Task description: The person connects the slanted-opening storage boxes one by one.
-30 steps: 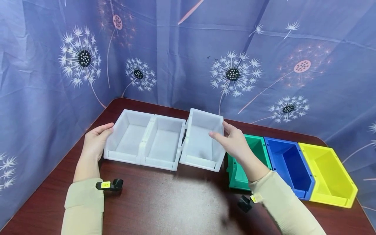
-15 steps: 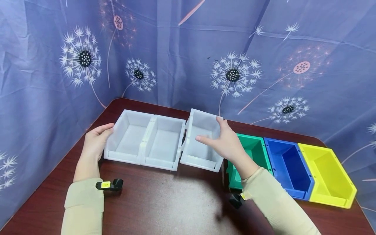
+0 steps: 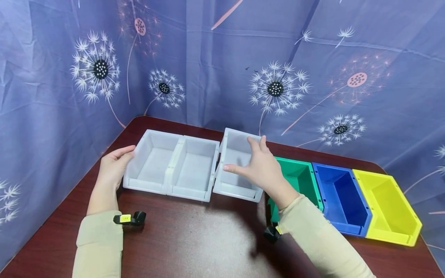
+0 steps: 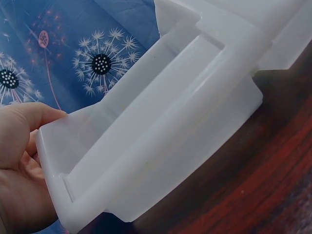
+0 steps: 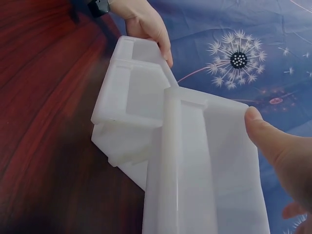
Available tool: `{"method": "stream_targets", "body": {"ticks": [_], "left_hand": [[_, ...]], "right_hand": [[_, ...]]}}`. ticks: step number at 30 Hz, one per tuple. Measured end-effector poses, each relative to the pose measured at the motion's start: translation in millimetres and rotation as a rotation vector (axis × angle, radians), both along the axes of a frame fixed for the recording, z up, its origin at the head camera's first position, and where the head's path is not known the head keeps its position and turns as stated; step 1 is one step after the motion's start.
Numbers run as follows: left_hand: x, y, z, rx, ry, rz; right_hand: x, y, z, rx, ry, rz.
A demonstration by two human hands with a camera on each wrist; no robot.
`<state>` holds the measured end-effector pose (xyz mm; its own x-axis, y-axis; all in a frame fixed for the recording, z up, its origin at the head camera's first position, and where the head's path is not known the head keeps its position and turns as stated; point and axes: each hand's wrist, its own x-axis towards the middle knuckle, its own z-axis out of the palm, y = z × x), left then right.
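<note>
A joined pair of white bins, a left white bin (image 3: 154,162) and a middle white bin (image 3: 194,166), sits at my left in the head view. My left hand (image 3: 112,166) grips the left bin's outer wall; the left wrist view shows one digit at its rim and other fingers curled outside, partly hidden. A separate right white bin (image 3: 234,187) stands slightly angled beside the pair, with a dark gap between. Over its right side my right hand (image 3: 262,166) is held with thumb and fingers spread. Whether the right fingers touch the bin is unclear.
Green (image 3: 297,175), blue (image 3: 342,199) and yellow (image 3: 389,206) bins stand in a row at the right of the brown table (image 3: 194,247). A blue dandelion-print curtain (image 3: 222,77) hangs behind. Each wrist carries a black camera strap.
My right hand has come off the right white bin's outer edge and shifted left over it, its fingers spreading. The left hand and the bins look nearly unchanged.
</note>
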<state>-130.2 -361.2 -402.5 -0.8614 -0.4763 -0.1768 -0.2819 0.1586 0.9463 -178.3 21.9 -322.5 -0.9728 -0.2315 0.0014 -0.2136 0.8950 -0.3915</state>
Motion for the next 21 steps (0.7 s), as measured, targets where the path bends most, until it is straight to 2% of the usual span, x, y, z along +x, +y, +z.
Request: {"method": "stream_targets", "body": {"ticks": [3,6,15,21], "left_hand": [[0.0,0,0.4,0.001,0.001,0.003],[0.2,0,0.4,0.001,-0.006,0.003],[0.6,-1,-0.8,0.011,-0.002,0.004],[0.1,0,-1.4,0.005,0.000,-0.002]], "right_hand": [[-2.2,0,1.1,0.021,0.029,0.055],[-6.0,1,3.5,0.019,0.034,0.149],[-28.6,-2,17.8,0.000,-0.087,0.471],[-43.2,-7,25.9,0.061,-0.177,0.529]]}}
